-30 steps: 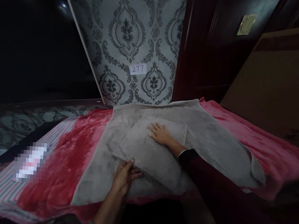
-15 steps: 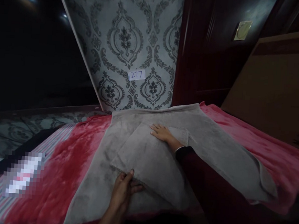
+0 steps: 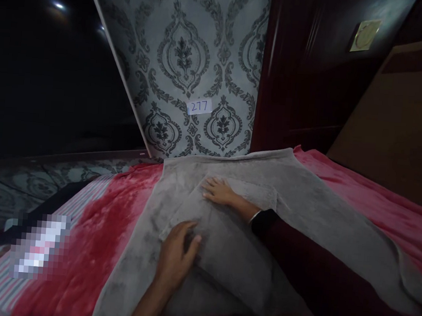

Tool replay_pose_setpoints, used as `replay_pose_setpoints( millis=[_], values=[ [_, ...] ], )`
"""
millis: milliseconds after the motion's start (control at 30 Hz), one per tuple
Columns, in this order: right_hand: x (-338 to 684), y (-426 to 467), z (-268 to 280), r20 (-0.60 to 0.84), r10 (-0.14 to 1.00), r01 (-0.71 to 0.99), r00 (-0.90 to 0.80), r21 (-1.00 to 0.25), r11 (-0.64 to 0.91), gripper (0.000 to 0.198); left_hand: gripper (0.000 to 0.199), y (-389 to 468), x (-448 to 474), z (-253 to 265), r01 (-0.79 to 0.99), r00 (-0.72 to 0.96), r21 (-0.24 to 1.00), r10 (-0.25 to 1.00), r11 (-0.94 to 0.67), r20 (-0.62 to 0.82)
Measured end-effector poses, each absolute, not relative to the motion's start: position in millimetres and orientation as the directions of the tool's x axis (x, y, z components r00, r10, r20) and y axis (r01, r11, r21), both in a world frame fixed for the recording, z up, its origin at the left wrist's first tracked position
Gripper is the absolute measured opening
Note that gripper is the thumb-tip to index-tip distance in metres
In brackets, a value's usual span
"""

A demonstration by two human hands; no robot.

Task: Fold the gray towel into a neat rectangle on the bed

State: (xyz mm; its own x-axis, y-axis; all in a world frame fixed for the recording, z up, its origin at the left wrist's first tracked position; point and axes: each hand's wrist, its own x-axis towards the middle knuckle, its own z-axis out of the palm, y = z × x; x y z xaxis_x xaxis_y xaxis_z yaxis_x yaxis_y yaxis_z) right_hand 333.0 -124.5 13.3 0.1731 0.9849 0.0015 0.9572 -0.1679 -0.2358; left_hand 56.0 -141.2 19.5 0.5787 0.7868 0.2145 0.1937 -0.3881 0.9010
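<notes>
A folded grey plush cloth [image 3: 237, 243] lies on a larger grey plush cloth [image 3: 318, 225] spread over the bedding. Near its far edge, my right hand [image 3: 218, 191] rests flat on the folded cloth with its fingers spread. My left hand [image 3: 177, 249] is at the near left edge of the folded cloth, thumb and fingers apart and curved, with nothing gripped between them. Whether its fingertips touch the cloth is hard to see.
A red and pink plush blanket [image 3: 95, 236] lies beneath the grey cloth, with a striped cloth [image 3: 0, 278] at its left. Behind are a patterned wall [image 3: 183, 44] with a paper label [image 3: 199, 106], a dark panel [image 3: 52, 77] and a brown board [image 3: 396, 124].
My left hand has risen from the near edge onto the left side of the folded cloth, its fingers opening. My right hand has slid slightly left, fingers spreading. The view has shifted a little.
</notes>
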Motion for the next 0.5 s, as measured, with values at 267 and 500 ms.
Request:
replay_pose_setpoints(
  millis=[267, 500],
  values=[
    [364, -85, -2, -0.056, 0.988, 0.961, 0.143, -0.231, -0.152, 0.062, 0.069, -147, 95, -24, 0.521, 0.75, 0.45, 0.641, -0.725, 0.163],
    [388, -59, -16, -0.027, 0.973, 0.939, 0.23, -0.255, -0.229, 0.059, 0.069, -141, 86, -39, 0.548, 0.795, 0.151, 0.568, -0.823, 0.211]
  ],
)
